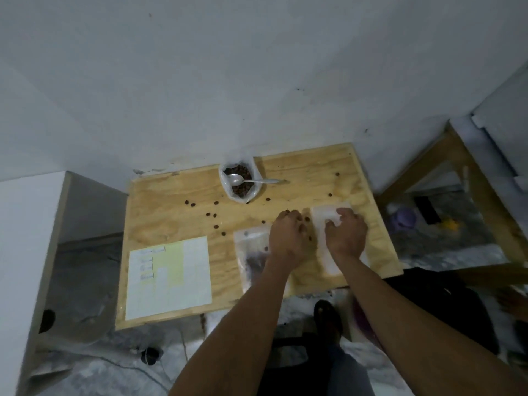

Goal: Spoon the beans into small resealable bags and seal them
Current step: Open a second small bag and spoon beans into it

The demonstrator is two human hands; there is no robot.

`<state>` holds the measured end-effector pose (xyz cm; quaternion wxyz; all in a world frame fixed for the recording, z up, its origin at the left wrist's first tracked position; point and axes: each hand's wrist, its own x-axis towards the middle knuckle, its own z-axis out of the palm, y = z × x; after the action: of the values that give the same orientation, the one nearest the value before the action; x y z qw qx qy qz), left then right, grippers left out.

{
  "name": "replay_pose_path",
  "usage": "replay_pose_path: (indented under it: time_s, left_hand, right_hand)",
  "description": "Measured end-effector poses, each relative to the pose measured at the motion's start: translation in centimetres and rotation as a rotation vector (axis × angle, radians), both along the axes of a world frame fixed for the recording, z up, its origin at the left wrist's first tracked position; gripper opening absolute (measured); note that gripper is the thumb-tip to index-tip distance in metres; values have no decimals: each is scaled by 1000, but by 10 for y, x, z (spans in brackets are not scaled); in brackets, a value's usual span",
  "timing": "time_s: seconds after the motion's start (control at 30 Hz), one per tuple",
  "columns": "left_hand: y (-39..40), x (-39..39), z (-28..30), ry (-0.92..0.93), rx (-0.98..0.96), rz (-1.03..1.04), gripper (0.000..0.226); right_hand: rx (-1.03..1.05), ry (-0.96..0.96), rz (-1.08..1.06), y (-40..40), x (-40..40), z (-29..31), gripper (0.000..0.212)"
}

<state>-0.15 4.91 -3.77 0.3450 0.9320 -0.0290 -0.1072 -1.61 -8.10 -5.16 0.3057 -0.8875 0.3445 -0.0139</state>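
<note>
Pale grey wall fills the upper half of your view, and below it a plywood worktop (160, 212) stands against that wall. Your two bare forearms reach up from the bottom edge toward the right half of the board. Your left hand (287, 238) is curled knuckles-up, its fingers (300, 224) bunched around a few dark beans that show at the tips. Your right hand (345, 235) lies just beside it, fingers bent and pinching the top of a small white bag (323, 215) that lies flat near the right edge of the worktop. A clear bag (250, 247) with dark beans in its lower part lies under your left wrist, close to the near edge.

At the far edge, against the wall, the open sack of beans (239, 180) stands with a metal spoon (251, 180) resting across its mouth, handle pointing right. Loose beans (213, 215) are scattered between the sack and your hands, with a couple more toward the far right corner. A printed sheet (171, 278) covers the near left corner. Bare wood lies open left of the sack and between the sheet and the scattered beans. Right of the worktop stands a wooden frame (460, 155).
</note>
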Motion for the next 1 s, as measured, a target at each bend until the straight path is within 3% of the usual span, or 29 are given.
replay_pose_path:
  time_s: [0.13,0.27,0.4,0.67,0.83,0.9,1.0]
  left_hand:
    - [-40,-7,-7,65,-15,14,27]
    - [-65,-13,-11,93,-31,90,42]
    - [-73,-13,-14,98,-12,154,42]
    - [-86,-9,-5,43,0,252,37]
    - [-80,1,-6,-92,-263,306,31]
    - [-71,9,-2,-41,-459,383,27]
    - [-50,25,-1,51,-700,435,27]
  right_hand:
    - [-22,184,-42,-34,-4,-3,50]
    - [-13,274,1,-46,-5,-9,30]
    - [-49,249,32,-50,-6,-9,20]
    - [-74,145,-45,-45,-8,-2,32]
    - [39,-109,-182,-42,-3,13,24]
    - [162,-184,-156,-42,1,20,16]
    - [359,-266,-96,-38,10,33,22]
